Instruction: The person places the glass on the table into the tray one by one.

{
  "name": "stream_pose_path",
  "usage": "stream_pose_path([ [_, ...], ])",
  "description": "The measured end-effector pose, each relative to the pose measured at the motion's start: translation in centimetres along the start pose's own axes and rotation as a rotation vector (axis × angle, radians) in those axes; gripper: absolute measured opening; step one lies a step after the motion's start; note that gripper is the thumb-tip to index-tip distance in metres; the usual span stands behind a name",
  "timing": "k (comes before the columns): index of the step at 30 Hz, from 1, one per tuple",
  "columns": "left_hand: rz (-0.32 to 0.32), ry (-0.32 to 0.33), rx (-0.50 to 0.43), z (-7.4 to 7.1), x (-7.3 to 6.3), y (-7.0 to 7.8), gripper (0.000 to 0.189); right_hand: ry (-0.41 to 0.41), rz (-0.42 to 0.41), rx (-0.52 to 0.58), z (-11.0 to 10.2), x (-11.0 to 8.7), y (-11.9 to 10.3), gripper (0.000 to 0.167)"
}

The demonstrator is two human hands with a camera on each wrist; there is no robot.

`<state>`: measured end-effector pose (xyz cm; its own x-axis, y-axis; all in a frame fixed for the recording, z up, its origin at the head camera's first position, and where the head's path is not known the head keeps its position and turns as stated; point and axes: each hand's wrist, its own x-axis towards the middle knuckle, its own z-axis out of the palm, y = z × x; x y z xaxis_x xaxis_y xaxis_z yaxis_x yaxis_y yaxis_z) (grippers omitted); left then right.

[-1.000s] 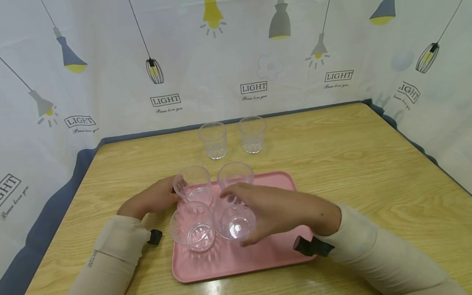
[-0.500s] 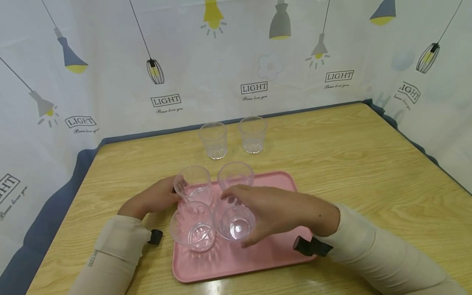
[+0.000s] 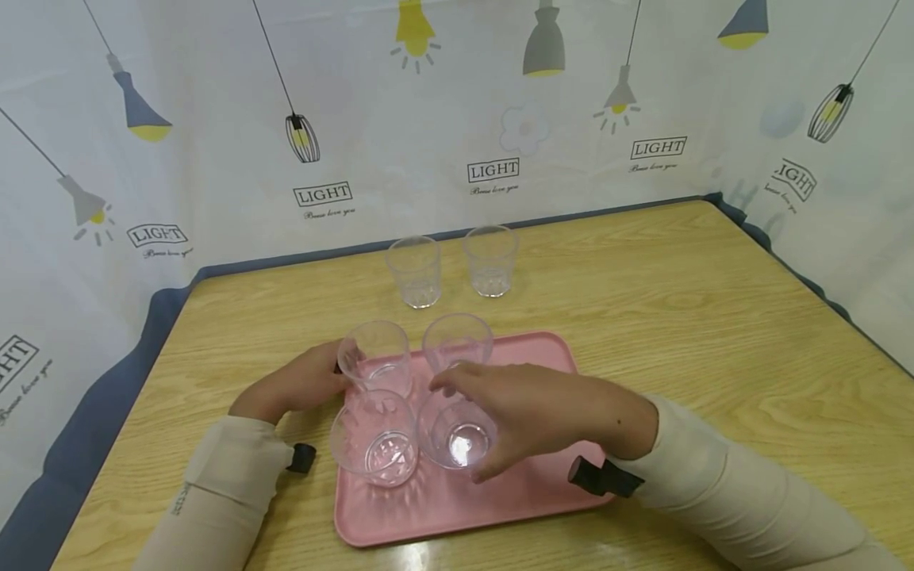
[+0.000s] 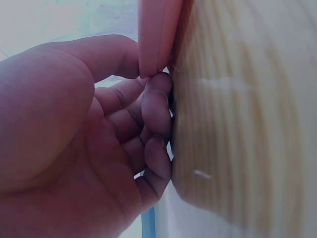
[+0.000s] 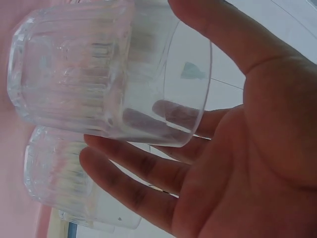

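Observation:
Four-sided and pink, a tray (image 3: 528, 496) lies on the wooden table under several clear tumblers. My left hand (image 3: 303, 382) is at its left edge; in the left wrist view the thumb and curled fingers pinch the tray rim (image 4: 157, 42). My right hand (image 3: 531, 406) surrounds the front right tumbler (image 3: 467, 446) loosely, thumb on one side and fairly straight fingers on the other. The right wrist view shows that tumbler (image 5: 69, 74) upright on the tray, with the fingers spread along it. A front left tumbler (image 3: 389, 458), back left tumbler (image 3: 376, 373) and back right tumbler (image 3: 457, 342) stand close by.
Behind the tray, two more clear tumblers stand on the table, a left one (image 3: 420, 295) and a right one (image 3: 491, 279). A white curtain (image 3: 400, 135) with printed lamps hangs along the table's back and sides.
My right hand's fingers have loosened and shifted slightly off the front right tumbler, which now sits a little lower and more upright. The left hand stays at the tray edge.

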<state>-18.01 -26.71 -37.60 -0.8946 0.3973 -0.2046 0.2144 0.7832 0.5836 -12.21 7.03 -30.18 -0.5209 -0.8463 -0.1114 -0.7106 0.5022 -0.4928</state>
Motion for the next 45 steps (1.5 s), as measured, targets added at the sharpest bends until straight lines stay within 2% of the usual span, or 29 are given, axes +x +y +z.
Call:
stream_pose_path([
  [9,-0.014,-0.01,-0.009,0.0,-0.1,0.0,0.017,-0.018,-0.025,-0.078,-0.2,-0.3,0.0,0.094],
  [20,-0.021,-0.009,-0.001,-0.1,0.0,0.2,0.018,-0.008,-0.053,-0.049,-0.3,-0.4,0.1,0.089],
  [30,-0.031,-0.012,-0.01,-0.1,-0.1,0.2,0.02,0.044,-0.075,-0.078,-1.3,-1.1,-0.1,0.09],
  [34,-0.026,-0.012,-0.009,-0.1,-0.1,0.2,0.019,0.055,-0.095,-0.043,-1.7,-1.3,0.1,0.088],
  [40,-0.022,-0.008,-0.002,-0.1,-0.1,0.2,0.017,0.059,-0.078,-0.025,-2.2,-1.6,0.4,0.078],
  [45,-0.018,-0.006,0.003,-0.1,0.0,0.1,0.017,0.076,-0.059,-0.043,-2.5,-1.6,0.7,0.078],
])
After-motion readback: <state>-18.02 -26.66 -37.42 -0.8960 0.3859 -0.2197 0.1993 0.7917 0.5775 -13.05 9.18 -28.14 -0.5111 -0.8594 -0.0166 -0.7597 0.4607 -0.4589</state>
